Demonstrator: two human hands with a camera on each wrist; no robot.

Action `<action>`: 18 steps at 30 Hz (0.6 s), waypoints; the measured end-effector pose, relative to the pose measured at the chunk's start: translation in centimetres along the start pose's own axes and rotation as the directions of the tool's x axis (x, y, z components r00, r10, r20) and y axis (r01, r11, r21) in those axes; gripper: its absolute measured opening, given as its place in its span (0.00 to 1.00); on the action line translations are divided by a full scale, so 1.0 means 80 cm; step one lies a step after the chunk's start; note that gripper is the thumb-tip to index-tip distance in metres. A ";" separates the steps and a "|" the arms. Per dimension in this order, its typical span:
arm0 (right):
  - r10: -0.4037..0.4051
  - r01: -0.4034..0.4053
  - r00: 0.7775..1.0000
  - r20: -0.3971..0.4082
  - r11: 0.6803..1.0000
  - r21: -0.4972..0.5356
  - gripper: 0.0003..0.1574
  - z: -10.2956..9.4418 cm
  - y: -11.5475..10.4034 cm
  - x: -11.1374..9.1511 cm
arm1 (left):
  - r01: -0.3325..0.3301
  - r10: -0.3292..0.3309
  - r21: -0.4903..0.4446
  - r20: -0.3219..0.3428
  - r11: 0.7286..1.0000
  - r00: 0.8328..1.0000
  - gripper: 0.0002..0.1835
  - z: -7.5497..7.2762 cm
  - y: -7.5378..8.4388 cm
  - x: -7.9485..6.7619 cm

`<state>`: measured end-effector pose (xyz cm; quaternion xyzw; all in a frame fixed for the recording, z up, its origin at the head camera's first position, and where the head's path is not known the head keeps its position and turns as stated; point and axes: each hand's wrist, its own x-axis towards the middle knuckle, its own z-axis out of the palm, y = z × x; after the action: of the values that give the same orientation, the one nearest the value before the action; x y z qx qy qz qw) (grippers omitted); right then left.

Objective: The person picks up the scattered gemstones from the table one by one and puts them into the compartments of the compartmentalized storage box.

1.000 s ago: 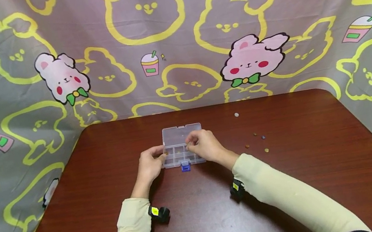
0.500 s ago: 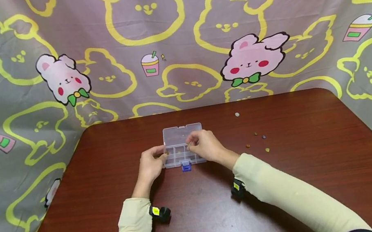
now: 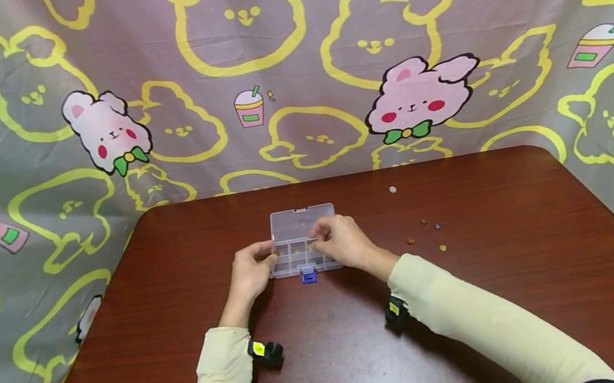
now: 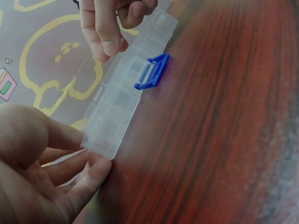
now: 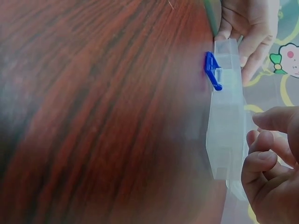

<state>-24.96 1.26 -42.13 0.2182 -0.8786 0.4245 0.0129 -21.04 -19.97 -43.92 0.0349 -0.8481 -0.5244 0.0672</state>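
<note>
A clear plastic compartment box [image 3: 299, 265] stands on the table, its lid [image 3: 294, 222] raised at the back and its blue latch [image 3: 309, 277] hanging at the front. My left hand [image 3: 250, 273] grips the box's left end, thumb at the near corner and fingers behind, as the left wrist view shows. Over the right part of the box is my right hand [image 3: 343, 240], with bent fingers right above a back compartment. In the right wrist view its fingertips [image 5: 267, 155] stand slightly apart with nothing visible between them. A small yellowish stone [image 3: 310, 246] shows below them.
Several small stones lie on the table right of the box: a white one [image 3: 393, 189], a bluish one [image 3: 437, 226], a reddish-brown one [image 3: 411, 241] and a yellow-green one [image 3: 443, 247]. A patterned curtain [image 3: 301, 90] hangs behind the brown table [image 3: 168, 243].
The right fingertips loosen slightly, and a small yellowish stone now shows below them in the compartment. The left hand keeps its hold on the box. The head view shifts very slightly.
</note>
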 end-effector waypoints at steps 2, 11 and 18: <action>0.002 -0.002 1.000 0.000 1.000 0.001 0.07 -0.003 0.000 -0.002 | 0.000 0.000 -0.005 0.000 1.000 1.000 0.17 0.001 0.001 -0.001; -0.012 0.012 1.000 0.010 1.000 -0.013 0.05 -0.020 0.011 -0.011 | -0.005 0.005 -0.009 0.000 1.000 1.000 0.17 0.002 0.001 0.000; -0.010 0.009 1.000 -0.009 0.999 -0.032 0.05 -0.036 0.023 -0.025 | 0.000 0.000 -0.004 -0.002 1.000 1.000 0.17 0.002 0.001 0.000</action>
<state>-24.31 5.16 -42.10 0.2202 -0.8842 0.4112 0.0223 -21.03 -19.79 -43.88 0.0354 -0.8469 -0.5262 0.0680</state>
